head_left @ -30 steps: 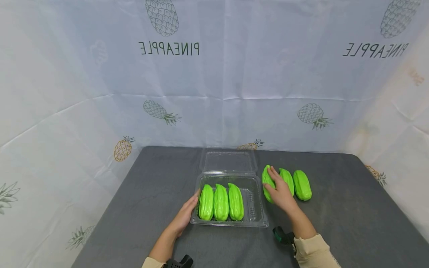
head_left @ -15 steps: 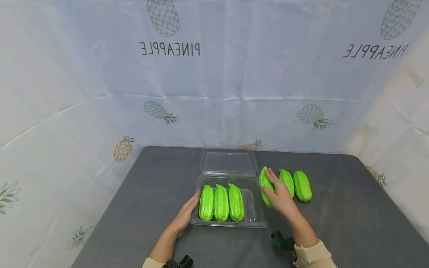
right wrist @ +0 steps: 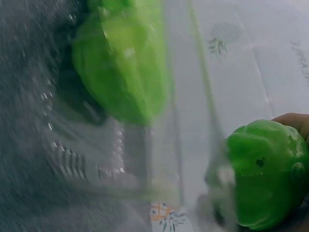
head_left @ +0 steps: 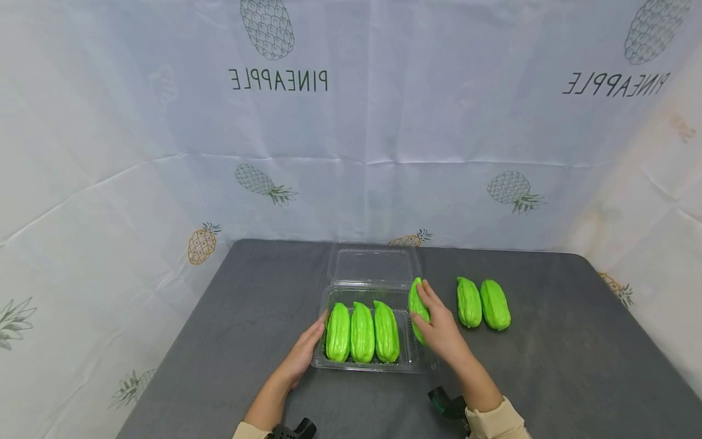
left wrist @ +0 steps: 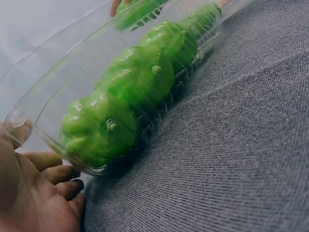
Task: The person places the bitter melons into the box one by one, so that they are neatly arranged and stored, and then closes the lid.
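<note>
Brace the box (head_left: 406, 341) with left hand (head_left: 301, 355) spread against its left side and lower the gourd (head_left: 416, 302), pinched in right hand (head_left: 442, 329) at the box's right side, slowly and level.

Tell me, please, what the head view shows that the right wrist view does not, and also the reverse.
Only the head view shows the left hand at the left side of the box, and two loose gourds to the right of it.

Only the right wrist view shows a dark spot and a small knob on the end of the held gourd.

Both show the box with gourd inside, the held gourd, the right hand (partly in the wrist view) and the pineapple cloth.
</note>
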A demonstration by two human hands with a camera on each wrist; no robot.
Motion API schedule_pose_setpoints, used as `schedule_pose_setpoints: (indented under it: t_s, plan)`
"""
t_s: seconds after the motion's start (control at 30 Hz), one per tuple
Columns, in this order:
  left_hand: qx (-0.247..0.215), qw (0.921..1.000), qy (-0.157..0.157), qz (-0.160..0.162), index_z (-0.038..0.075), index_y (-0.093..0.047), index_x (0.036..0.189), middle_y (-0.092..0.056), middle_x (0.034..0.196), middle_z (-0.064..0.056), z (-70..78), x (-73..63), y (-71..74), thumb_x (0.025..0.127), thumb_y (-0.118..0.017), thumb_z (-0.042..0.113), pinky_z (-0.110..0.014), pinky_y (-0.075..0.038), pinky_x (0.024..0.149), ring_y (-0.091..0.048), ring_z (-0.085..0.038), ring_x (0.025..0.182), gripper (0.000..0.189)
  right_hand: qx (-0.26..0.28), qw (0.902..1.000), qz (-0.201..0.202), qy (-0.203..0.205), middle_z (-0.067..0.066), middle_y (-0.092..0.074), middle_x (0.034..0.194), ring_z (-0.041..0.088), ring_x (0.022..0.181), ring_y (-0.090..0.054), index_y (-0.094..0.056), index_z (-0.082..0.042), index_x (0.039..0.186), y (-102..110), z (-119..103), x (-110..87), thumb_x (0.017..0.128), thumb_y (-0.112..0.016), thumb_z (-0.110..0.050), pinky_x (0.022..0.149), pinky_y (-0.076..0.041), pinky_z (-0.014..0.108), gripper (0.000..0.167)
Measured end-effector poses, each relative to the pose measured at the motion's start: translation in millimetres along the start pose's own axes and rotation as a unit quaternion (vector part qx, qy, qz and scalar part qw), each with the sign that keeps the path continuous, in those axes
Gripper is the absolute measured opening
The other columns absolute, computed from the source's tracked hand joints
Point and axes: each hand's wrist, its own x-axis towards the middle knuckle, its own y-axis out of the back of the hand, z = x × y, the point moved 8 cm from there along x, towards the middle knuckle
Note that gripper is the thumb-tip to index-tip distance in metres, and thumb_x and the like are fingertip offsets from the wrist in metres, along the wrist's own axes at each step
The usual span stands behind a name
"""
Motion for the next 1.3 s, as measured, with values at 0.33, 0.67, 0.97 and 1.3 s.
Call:
schedule_pose_setpoints:
  t_s: [0.33,0.67,0.97,1.3]
  plan:
    - [0.001,1.0,0.004,0.003,0.002,-0.019,0.148,-0.014,0.156,-0.016,-0.1,-0.1,0.2,0.101,-0.028,0.043,-0.056,-0.003,0.115,-0.004,-0.036,0.144,0.063,0.0,0.9999,-0.012,-0.003,0.02,-0.009,0.156,0.04,0.141,-0.014,-0.022,0.002,0.146,-21.8,-0.4,0.8,0.094,-0.053,-0.008,0.107,-0.03,0.059,0.062]
    - [0.011,0.9999,0.006,-0.001,0.003,-0.017,0.149,-0.012,0.156,-0.016,-0.3,-0.1,-0.4,0.101,-0.026,0.044,-0.057,-0.004,0.115,-0.003,-0.036,0.144,0.064,-0.076,0.9969,0.0,0.02,0.026,-0.016,0.152,0.047,0.139,-0.015,-0.029,0.007,0.142,-36.2,0.5,1.7,0.092,-0.056,-0.007,0.109,-0.021,0.062,0.059]
    - [0.014,0.9999,0.007,-0.003,0.002,-0.017,0.149,-0.013,0.156,-0.016,-2.4,4.1,-2.3,0.102,-0.026,0.041,-0.055,-0.004,0.116,-0.004,-0.035,0.144,0.061,-0.187,0.9815,0.021,0.036,0.029,-0.026,0.148,0.048,0.135,-0.025,-0.038,0.009,0.137,-44.1,1.8,0.7,0.092,-0.057,-0.01,0.107,-0.022,0.064,0.053]
    - [0.004,1.0,0.0,0.001,0.002,-0.019,0.148,-0.014,0.156,-0.016,-2.8,4.3,-1.4,0.102,-0.028,0.042,-0.054,-0.003,0.116,-0.005,-0.034,0.144,0.062,-0.306,0.9516,-0.017,0.028,0.02,-0.032,0.149,0.04,0.136,-0.031,-0.04,0.002,0.139,-55.8,0.7,-2.9,0.097,-0.049,-0.02,0.113,-0.018,0.058,0.048]
